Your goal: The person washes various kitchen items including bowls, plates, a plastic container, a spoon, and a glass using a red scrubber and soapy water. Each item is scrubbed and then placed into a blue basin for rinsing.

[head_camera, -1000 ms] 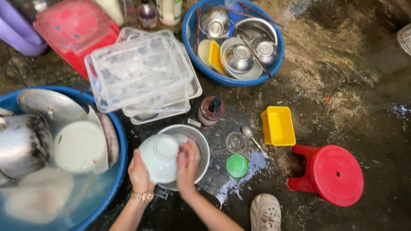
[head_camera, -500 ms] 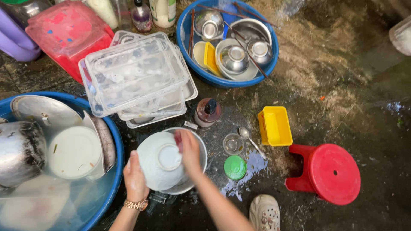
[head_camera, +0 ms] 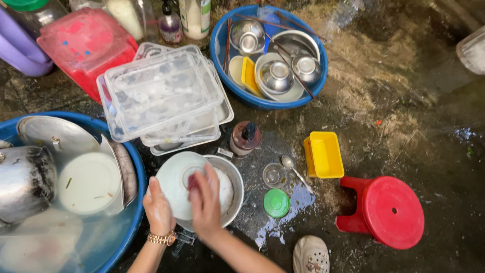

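Nearest, at 6 o'clock in the frame, the left hand (head_camera: 159, 211) grips the lower rim of one white plate (head_camera: 177, 182), fingers curled around its edge. The right hand (head_camera: 205, 202) lies flat on the plate's face, fingers together and pressed on something reddish that is too hidden to name. The plate tilts over one metal basin (head_camera: 233, 191) holding white foam.

At 5 o'clock sits one pale clog (head_camera: 310, 255). Toward 3 o'clock from the hands lie one green lid (head_camera: 277, 203), one small glass (head_camera: 273, 175) and one spoon (head_camera: 292, 166), near each other on wet ground. At 4 o'clock stands one red stool (head_camera: 393, 212), with one yellow tub (head_camera: 323, 154) just beside it.

At 9 o'clock one blue water basin (head_camera: 135, 202) holds a steel pot (head_camera: 25, 182) and a white dish (head_camera: 88, 183).

Farther, at 11 o'clock, a stack of clear plastic boxes (head_camera: 161, 96) leans; one brown bottle (head_camera: 245, 139) stands at 12. Farthest, at 1 o'clock, a second blue basin (head_camera: 222, 65) holds three steel bowls (head_camera: 275, 77).
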